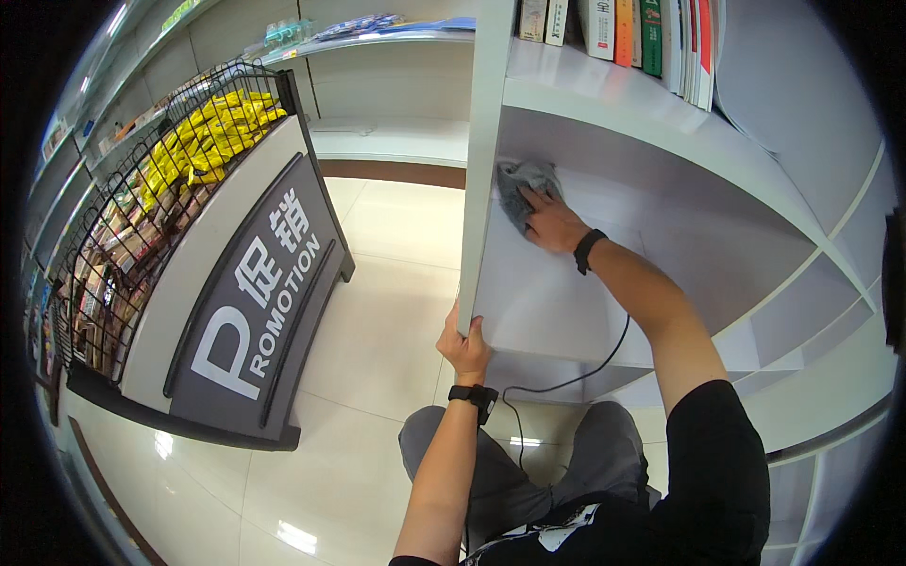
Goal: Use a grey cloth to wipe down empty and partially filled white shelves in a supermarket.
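Note:
A grey cloth (520, 185) lies pressed into the back left corner of a white bookcase compartment. My right hand (554, 221) is spread over it, fingertips on the fabric, and a black band circles that wrist. Below and to the left, my left hand (463, 344) grips the front edge of the white upright side panel (481, 177), thumb on the inner side. A black strap with a small dark device (484, 397) sits on the left wrist. Beneath my right arm stretches the white shelf board (548, 304).
Several books (640, 35) stand on the shelf above. A black cable (566, 385) hangs by my knees. At left stands a promotion bin (244, 318) with a wire basket holding yellow packets (212, 134). Wall shelves (389, 138) run behind it, over a tiled floor (368, 325).

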`<state>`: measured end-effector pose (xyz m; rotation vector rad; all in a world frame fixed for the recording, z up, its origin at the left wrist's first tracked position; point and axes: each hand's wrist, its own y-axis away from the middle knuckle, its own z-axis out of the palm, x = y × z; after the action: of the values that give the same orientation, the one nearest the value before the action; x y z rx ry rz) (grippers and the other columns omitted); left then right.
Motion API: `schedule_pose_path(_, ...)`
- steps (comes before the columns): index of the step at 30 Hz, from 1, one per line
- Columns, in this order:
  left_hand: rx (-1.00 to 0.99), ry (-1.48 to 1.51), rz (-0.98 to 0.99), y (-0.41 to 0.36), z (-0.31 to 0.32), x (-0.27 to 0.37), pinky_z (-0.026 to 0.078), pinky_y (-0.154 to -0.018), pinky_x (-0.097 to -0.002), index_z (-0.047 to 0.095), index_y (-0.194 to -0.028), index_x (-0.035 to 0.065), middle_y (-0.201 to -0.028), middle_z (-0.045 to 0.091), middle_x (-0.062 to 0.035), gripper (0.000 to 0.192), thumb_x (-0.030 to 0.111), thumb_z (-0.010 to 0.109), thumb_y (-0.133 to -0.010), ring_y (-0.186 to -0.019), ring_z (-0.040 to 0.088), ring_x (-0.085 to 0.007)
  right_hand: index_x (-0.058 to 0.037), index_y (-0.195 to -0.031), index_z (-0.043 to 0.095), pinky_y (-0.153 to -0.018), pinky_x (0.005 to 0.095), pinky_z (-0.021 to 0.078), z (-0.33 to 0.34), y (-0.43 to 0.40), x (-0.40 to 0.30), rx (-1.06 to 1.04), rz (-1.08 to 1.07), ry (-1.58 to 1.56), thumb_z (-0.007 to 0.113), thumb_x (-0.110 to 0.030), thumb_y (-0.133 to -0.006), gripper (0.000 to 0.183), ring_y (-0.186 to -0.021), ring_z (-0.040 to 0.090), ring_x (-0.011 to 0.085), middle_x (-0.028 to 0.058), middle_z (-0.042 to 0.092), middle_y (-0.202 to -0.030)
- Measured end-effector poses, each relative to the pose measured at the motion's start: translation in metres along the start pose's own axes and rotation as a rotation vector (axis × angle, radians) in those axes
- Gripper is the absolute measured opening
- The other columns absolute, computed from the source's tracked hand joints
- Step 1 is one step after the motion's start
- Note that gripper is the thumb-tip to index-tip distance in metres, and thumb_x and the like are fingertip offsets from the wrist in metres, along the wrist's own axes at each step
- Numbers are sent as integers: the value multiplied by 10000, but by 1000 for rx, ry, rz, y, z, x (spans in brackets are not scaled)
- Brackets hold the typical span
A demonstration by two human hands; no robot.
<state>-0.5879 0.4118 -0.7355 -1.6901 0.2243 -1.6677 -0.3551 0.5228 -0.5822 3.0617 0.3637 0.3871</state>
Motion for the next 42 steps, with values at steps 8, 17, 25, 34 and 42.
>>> schedule_pose_path(8, 13, 37, -31, 4, 0, -6, 488, -578, -316, 623, -1027, -5, -748, 676, -108, 348, 318, 677, -909, -630, 626, -194, -134, -1218, 672, -1190, 498, 155, -16, 6, -8, 172, -174, 187, 600, -286, -886, 372, -1453, 129, 439, 240, 255, -1546)
schedule_pose_path(17, 32, -33, 34, 1, -2, -3, 483, -573, -336, 625, -1012, -1, -732, 660, -123, 398, 381, 670, -911, -617, 630, -239, -69, -1195, 615, -918, 404, 494, 19, -6, -14, 322, -254, -456, 556, -49, -894, 307, -1037, 597, 354, 204, 577, -1195)
schedule_pose_path(25, -1, -3, -33, 4, -1, -2, 458, -536, -332, 608, -963, -3, -693, 636, -114, 293, 284, 644, -914, -562, 594, -233, 116, -1361, 417, -1086, 387, 401, 30, -57, -35, 796, -42, -57, 502, -30, -919, 474, -1273, 457, 367, 250, 484, -1356)
schedule_pose_path(34, -10, 19, -20, 0, 0, 1, 456, -545, -327, 605, -952, -9, -699, 640, -98, 374, 361, 649, -921, -578, 591, -215, 15, -1494, 261, -1184, 401, 248, 29, -62, 6, 700, 55, 354, 502, -154, -894, 669, -1416, 310, 294, 166, 318, -1530)
schedule_pose_path(42, -22, -38, -60, 7, -9, -11, 452, -538, -326, 595, -925, -7, -686, 632, -98, 339, 327, 647, -921, -567, 571, -198, 3, -1205, 559, -990, 471, 406, -46, -14, 80, 747, 587, 58, 514, -112, -873, 353, -1120, 520, 392, 210, 573, -1217)
